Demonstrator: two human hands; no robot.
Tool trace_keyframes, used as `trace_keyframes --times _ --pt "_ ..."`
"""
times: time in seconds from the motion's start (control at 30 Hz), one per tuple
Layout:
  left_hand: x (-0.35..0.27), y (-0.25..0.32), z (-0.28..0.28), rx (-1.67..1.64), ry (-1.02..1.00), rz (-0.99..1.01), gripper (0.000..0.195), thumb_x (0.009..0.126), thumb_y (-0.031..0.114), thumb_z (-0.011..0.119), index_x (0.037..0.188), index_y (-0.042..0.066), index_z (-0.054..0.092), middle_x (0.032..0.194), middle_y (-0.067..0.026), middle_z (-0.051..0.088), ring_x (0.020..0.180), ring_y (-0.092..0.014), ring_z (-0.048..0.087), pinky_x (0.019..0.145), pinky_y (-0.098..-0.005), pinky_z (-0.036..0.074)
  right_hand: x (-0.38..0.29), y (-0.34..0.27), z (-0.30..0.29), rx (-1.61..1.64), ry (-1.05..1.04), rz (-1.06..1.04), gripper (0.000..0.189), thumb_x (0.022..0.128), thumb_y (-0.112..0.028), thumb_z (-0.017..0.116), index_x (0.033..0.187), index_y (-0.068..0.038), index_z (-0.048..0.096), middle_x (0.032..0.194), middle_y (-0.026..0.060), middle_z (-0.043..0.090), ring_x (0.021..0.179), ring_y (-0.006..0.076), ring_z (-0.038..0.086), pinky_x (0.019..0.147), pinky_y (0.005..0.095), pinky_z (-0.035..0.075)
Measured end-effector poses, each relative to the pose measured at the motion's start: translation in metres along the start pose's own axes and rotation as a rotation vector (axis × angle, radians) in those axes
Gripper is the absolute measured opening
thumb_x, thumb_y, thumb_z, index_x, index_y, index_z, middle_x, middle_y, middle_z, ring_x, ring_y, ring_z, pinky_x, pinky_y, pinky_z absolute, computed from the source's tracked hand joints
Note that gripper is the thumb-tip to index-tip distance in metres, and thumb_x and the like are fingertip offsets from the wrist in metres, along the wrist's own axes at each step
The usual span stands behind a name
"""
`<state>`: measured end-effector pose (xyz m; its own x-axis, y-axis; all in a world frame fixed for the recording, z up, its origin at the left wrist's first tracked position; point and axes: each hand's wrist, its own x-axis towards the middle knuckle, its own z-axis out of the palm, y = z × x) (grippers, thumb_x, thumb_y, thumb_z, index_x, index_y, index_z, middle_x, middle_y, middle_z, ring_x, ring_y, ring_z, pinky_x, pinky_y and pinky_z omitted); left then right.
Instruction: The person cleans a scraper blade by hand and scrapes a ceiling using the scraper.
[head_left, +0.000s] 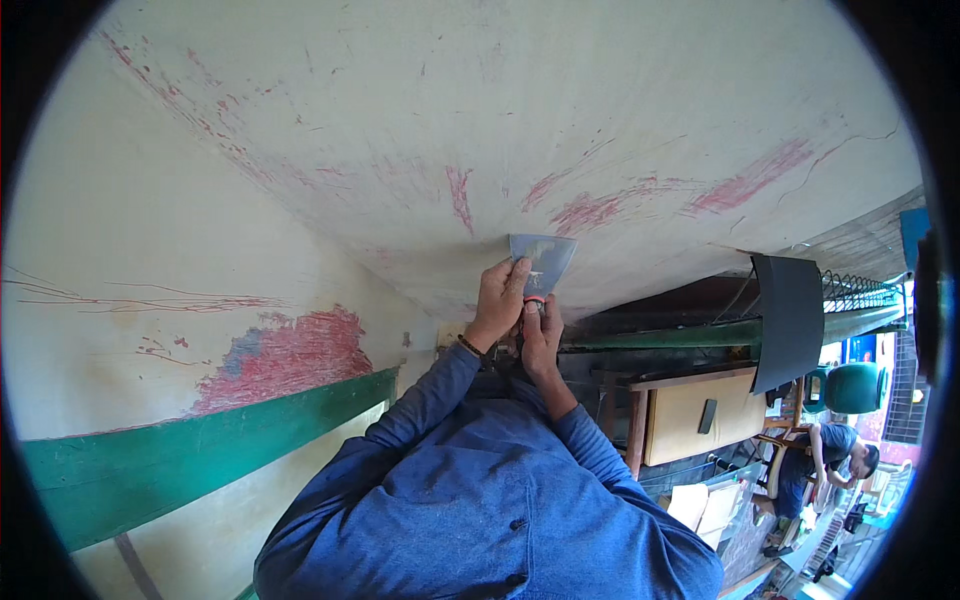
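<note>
A wide metal putty knife (553, 262) with whitish residue on its blade is held in front of the pale painted wall (420, 90). My right hand (543, 337) is closed around its handle, near a red collar. My left hand (501, 296), with a beaded bracelet at the wrist, has its thumb and fingers on the lower left part of the blade. The blade's broad edge points at the wall, just below reddish scraped patches (589, 212); whether it touches cannot be told.
A green painted band (225, 442) crosses the left wall below a large red bare patch (300, 349). To the right stand a padded tan wooden piece (701, 420) with a dark phone-like object, a black sheet (789, 322), a green container (855, 388) and a seated person (814, 457).
</note>
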<state>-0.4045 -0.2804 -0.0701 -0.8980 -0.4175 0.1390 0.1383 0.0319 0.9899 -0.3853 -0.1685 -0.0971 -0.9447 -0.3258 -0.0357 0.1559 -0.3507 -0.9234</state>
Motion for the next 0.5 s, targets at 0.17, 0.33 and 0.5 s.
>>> trace_keyframes --times 0.17,0.33,0.5 --pt "0.002 -0.013 -0.003 -0.020 -0.021 -0.054 0.042 0.101 0.030 0.056 0.077 -0.005 0.059 0.059 -0.0007 0.050 0.057 -0.007 0.042 0.050 -0.0289 0.035 -0.004 -0.001 -0.002 -0.052 0.026 0.069 0.023 0.103 -0.026 0.051 0.116 -0.006 0.049 0.070 0.0019 0.055 0.046 0.0080 0.049 0.039 0.0230 0.041" --pt "-0.001 -0.020 0.000 -0.097 0.002 -0.059 0.043 0.101 0.032 0.056 0.074 -0.002 0.059 0.059 0.0019 0.048 0.056 -0.005 0.040 0.048 -0.0277 0.033 -0.013 -0.001 0.004 -0.023 0.041 0.056 0.026 0.103 -0.027 0.050 0.118 -0.006 0.049 0.071 0.0021 0.055 0.047 0.0077 0.051 0.039 0.0230 0.041" --pt "0.008 0.005 0.001 -0.036 0.018 0.003 0.044 0.102 0.032 0.055 0.073 -0.001 0.058 0.058 0.0026 0.048 0.056 -0.005 0.040 0.048 -0.0274 0.033 0.006 -0.012 0.012 -0.127 0.046 0.029 0.024 0.104 -0.027 0.049 0.110 -0.004 0.048 0.064 0.0025 0.054 0.044 0.0094 0.050 0.038 0.0238 0.040"
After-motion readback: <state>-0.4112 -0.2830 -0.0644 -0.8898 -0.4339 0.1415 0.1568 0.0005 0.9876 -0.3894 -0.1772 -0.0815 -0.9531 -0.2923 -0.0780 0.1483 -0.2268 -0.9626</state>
